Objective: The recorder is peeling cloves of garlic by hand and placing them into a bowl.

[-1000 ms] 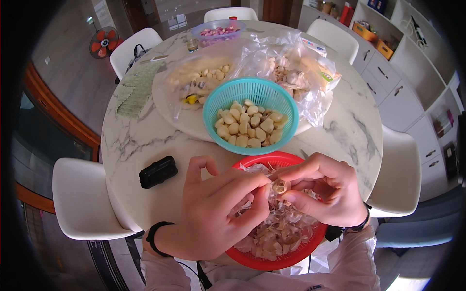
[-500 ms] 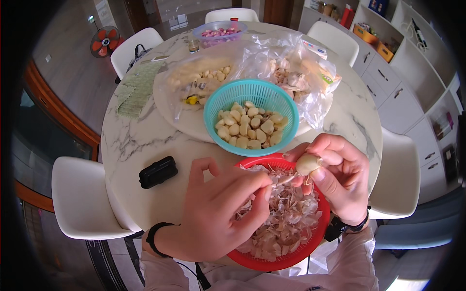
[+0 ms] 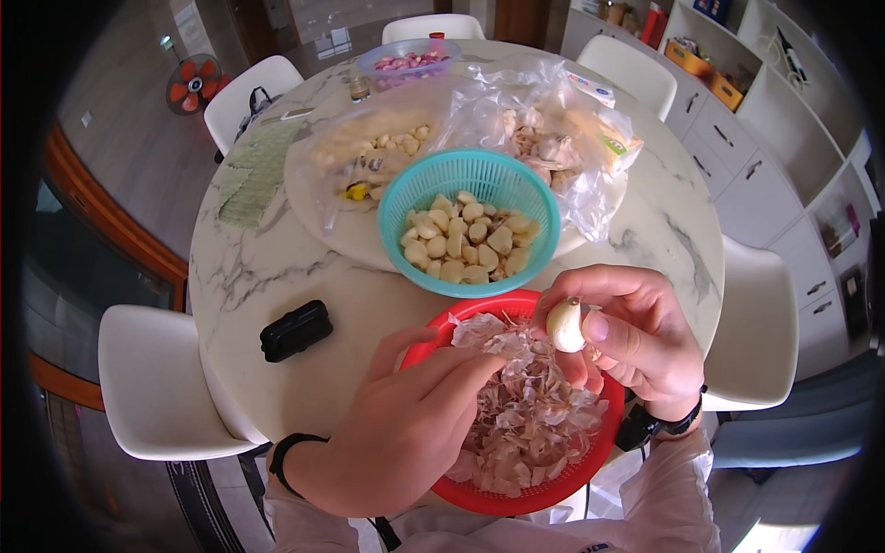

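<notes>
Between the thumb and fingers of my right hand (image 3: 636,336) is a pale, peeled-looking garlic clove (image 3: 565,325), its tip upward. Over the left side of a red basket (image 3: 604,452) is my left hand (image 3: 396,424), fingers stretched out and nothing visible in them; its thumb is hidden. Papery garlic skins (image 3: 525,424) fill the red basket below both hands. Just beyond stands a turquoise basket (image 3: 396,198) with many peeled cloves (image 3: 456,244).
Behind the baskets lie clear bags, one with peeled cloves (image 3: 401,143), another with garlic bulbs (image 3: 553,147). A black case (image 3: 297,332) rests left on the marble-patterned table (image 3: 240,369). Farther back are a green cloth (image 3: 253,180) and a tub of purplish pieces (image 3: 410,63). White chairs surround the table.
My left hand has drawn back from the clove, and the strip of skin at its fingertips is gone. My right hand has turned the clove upright, slightly lower.
</notes>
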Available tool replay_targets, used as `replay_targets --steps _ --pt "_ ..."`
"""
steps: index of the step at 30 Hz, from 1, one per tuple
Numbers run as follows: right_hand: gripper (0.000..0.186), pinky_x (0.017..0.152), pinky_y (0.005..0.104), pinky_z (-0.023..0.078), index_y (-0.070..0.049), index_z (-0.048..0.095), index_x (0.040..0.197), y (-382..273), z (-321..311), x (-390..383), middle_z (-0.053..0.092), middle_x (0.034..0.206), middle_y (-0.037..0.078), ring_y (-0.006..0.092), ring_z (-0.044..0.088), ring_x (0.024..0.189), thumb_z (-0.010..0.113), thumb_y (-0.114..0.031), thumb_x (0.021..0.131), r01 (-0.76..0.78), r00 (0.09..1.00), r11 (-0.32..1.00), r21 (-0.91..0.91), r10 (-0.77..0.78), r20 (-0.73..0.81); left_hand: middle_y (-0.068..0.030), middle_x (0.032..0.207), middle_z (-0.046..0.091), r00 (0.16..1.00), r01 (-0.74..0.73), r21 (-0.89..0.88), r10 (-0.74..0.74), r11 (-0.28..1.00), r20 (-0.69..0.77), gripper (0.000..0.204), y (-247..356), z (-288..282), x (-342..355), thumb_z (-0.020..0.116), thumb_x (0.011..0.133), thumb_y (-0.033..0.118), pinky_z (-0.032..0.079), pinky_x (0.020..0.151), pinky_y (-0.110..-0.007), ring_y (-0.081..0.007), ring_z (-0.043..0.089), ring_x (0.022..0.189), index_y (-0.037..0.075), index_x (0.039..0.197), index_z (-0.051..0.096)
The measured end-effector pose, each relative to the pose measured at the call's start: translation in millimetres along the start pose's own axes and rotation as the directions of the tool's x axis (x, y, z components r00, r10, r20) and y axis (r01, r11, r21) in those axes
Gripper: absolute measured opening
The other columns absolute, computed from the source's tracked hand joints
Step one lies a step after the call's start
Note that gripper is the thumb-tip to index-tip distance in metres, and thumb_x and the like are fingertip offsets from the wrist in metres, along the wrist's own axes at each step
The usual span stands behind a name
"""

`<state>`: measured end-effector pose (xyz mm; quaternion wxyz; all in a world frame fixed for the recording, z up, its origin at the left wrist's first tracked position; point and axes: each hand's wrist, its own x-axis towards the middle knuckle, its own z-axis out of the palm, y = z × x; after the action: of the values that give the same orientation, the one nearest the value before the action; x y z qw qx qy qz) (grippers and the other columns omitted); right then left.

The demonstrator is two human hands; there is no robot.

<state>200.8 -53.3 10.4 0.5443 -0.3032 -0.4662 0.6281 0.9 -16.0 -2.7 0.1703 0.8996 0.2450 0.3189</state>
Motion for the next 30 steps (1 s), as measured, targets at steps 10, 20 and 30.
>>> replay_targets --steps 10,20,30 --pt "0.025 0.066 0.0210 0.046 0.002 0.050 0.105 3.5 4.6 -1.8 0.057 0.096 0.006 0.0097 0.056 0.083 0.057 -0.006 0.082 -0.188 0.981 0.981 -0.052 0.191 0.042 -0.0069 0.086 0.061 0.981 -0.087 -0.142 0.060 0.986 -0.184 0.034 4.9 -6.3 9.3 0.073 0.062 0.004 0.044 0.072 -0.036 -0.0205 0.058 0.078 0.005 0.093 0.059" --pt "0.020 0.072 0.0221 0.048 0.003 0.051 0.100 3.1 4.7 -1.0 0.057 0.099 0.010 0.0127 0.057 0.089 0.057 -0.002 0.081 -0.179 0.981 0.984 -0.020 0.180 0.073 -0.0032 0.091 0.058 0.972 -0.217 -0.132 0.202 0.967 -0.120 0.027 -9.7 -1.1 6.5 0.059 0.072 0.007 0.040 0.076 -0.032 -0.0169 0.056 0.080 0.006 0.099 0.057" --pt "0.020 0.072 0.0242 0.049 0.007 0.051 0.095 2.8 8.0 0.0 0.059 0.093 0.016 0.0182 0.060 0.084 0.058 0.006 0.076 -0.210 0.978 0.977 -0.033 0.211 0.005 0.0009 0.088 0.058 0.983 -0.174 -0.084 0.168 0.981 -0.071 0.018 -6.9 -4.8 7.2 0.056 0.074 0.009 0.039 0.078 -0.034 -0.0134 0.057 0.080 0.008 0.092 0.056"
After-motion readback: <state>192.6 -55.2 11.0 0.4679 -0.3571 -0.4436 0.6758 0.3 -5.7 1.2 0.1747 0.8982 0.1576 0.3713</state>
